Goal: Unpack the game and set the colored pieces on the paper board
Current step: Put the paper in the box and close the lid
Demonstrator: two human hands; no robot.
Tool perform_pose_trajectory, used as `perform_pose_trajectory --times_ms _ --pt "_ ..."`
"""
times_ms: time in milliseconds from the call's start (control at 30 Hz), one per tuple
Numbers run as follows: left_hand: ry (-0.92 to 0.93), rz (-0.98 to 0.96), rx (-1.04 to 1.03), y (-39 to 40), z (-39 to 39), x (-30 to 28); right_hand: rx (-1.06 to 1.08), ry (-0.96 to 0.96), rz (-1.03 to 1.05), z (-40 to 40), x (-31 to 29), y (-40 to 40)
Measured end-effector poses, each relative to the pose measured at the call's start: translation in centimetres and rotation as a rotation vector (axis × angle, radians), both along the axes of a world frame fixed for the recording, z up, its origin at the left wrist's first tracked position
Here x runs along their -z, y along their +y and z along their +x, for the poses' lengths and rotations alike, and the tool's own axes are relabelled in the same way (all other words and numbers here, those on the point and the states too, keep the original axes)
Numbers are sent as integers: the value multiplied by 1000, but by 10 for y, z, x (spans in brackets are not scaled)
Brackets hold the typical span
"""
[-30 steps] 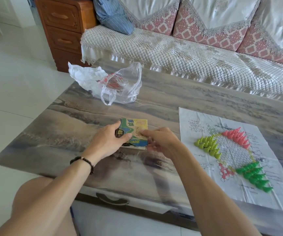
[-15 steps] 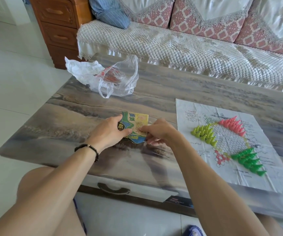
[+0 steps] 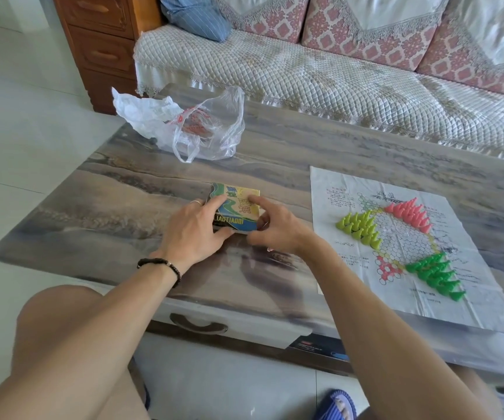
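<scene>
While a quilted sofa (image 3: 320,77) stood behind it, the marbled coffee table (image 3: 123,189) bore: paper board (image 3: 344,183), right, flat, carrying cone pieces in yellow-green (image 3: 358,227), pink (image 3: 409,213) and green (image 3: 435,275) clusters; plastic bag (image 3: 196,125), far left; game box (image 3: 238,210), centre, flat, long axis running away from the person. Left hand (image 3: 193,231) gripped its left edge, fingers curled; right hand (image 3: 278,228) pinched its right edge, forefinger extended on the lid.

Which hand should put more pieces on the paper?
Probably the right hand: it sits between the small green-and-yellow cardboard game box and the white paper board. The left hand holds the box's far side.
</scene>
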State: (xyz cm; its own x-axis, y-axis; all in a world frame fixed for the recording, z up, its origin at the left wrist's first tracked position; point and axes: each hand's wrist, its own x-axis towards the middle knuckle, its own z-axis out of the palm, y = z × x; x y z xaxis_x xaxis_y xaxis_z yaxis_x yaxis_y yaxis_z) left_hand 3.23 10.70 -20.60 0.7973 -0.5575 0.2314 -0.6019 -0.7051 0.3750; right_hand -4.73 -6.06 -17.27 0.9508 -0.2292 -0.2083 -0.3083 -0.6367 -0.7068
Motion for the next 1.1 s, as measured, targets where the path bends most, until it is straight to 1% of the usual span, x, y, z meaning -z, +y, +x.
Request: perform_pose_trajectory --times_ms 100,200,267,433,633,733,900,1033,1100 --pt "67 40 36 2 5 -3 -36 -83 -238 3 11 -1" --pt "119 101 76 8 14 -3 -98 -51 -411 5 15 -5" --pt "112 97 93 10 17 -1 -106 -46 -408 4 13 -9" --pt "91 -2 53 19 22 2 -96 -162 -350 20 13 4" --pt "-13 -13 -97 78 62 -1 -171 -221 -316 87 17 65" --pt "-42 22 -189 110 91 -2 -244 -230 -346 128 14 99" --pt "-3 -6 -261 145 133 -4 -279 -265 -354 180 13 140" --pt "41 -18 -222 156 150 -4 -240 -257 -313 194 15 151" --pt "64 -11 -190 158 152 -5 -253 -244 -311 193 13 148"
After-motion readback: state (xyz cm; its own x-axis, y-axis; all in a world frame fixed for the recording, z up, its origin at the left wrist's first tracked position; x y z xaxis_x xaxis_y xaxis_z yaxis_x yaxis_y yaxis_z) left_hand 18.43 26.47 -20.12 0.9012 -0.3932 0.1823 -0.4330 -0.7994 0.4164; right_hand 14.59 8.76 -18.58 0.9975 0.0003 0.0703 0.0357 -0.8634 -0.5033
